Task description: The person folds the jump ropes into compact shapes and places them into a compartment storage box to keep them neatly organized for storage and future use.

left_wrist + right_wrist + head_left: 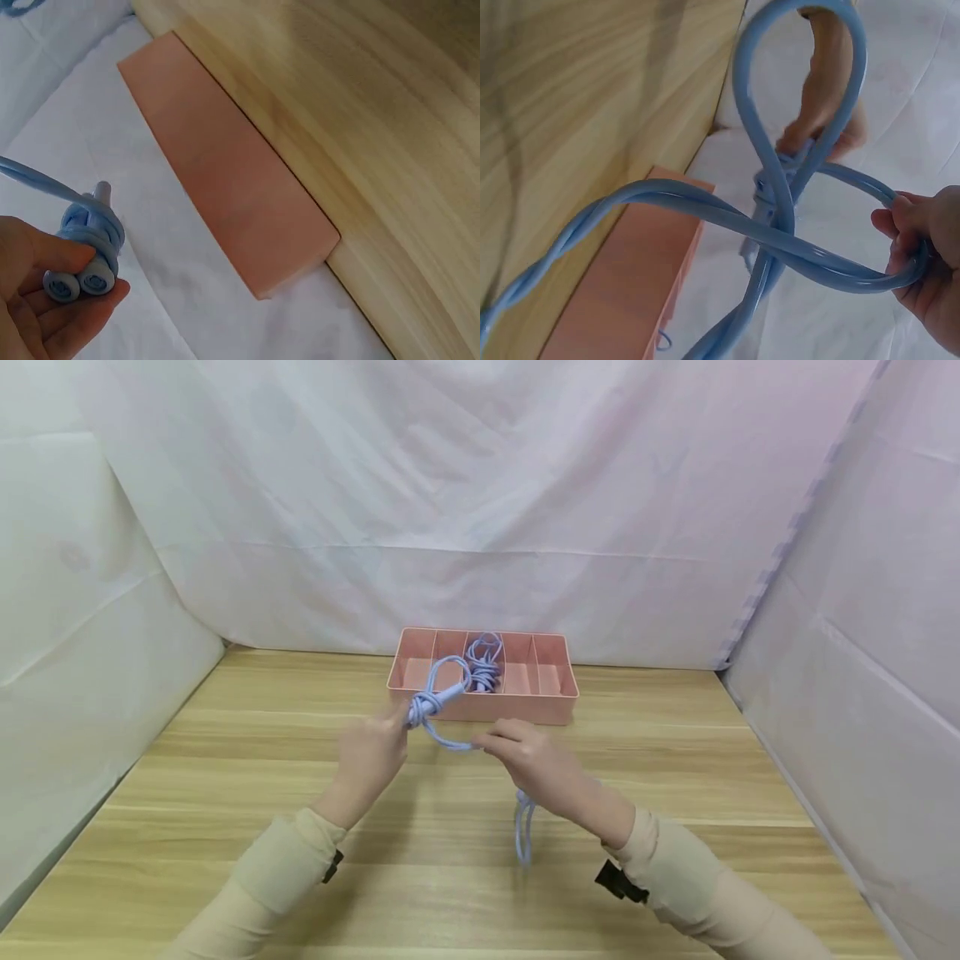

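Observation:
A light-blue jump rope (448,695) is held up between both hands, its two handles side by side with cord wound around them. My left hand (371,756) grips the handle bundle; in the left wrist view the thumb and fingers close around the handle ends (96,280). From the bundle, doubled cord runs across to my right hand (538,770), which pinches it. Below that hand hangs a loop of cord (525,831). Twisted cord (810,259) crosses the right wrist view close to the lens, partly covering the left hand and bundle.
A pink divided box (502,708) stands near the back of the wooden table (262,760), just beyond the hands. Another wound blue rope bundle (483,667) lies in its middle compartment. White cloth (480,510) walls the table at the back and both sides.

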`<state>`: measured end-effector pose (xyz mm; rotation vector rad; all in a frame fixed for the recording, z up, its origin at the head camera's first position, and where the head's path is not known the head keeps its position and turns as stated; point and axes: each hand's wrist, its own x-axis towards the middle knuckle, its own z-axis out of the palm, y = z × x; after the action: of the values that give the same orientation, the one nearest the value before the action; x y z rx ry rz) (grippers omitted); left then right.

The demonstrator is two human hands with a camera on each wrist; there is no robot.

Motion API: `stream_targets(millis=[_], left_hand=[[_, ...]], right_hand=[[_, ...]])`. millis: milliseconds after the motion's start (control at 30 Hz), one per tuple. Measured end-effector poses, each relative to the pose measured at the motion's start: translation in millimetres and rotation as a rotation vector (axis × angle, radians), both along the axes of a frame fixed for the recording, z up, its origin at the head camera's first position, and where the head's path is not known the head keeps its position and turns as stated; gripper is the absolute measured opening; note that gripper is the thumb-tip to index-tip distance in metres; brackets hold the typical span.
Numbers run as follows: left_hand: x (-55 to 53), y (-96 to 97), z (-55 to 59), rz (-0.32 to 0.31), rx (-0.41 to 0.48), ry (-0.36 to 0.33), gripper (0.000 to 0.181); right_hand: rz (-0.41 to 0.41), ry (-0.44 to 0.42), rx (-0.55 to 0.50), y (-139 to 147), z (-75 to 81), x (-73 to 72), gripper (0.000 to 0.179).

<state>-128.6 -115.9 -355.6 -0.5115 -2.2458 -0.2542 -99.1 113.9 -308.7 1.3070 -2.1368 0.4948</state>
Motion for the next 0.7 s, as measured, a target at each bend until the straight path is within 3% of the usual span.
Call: stream_targets(millis=[233, 467, 700], left_hand=[[4.4, 7.1, -8.6, -0.117, -0.13, -0.032, 0.024], [12.4, 12.6, -12.6, -0.232, -0.254, -0.098, 0.026], [17.0, 13.4, -13.2, -0.284, -0.308, -0.106, 0.026]], right_hand=[[0.0, 0.114, -0.001, 3, 9.4, -16.6, 0.026], [0.021, 0.058, 0.004, 3, 11.1, -27.9, 0.031], [0.033, 0.026, -0.005, 5, 11.2, -37.6, 0.024]])
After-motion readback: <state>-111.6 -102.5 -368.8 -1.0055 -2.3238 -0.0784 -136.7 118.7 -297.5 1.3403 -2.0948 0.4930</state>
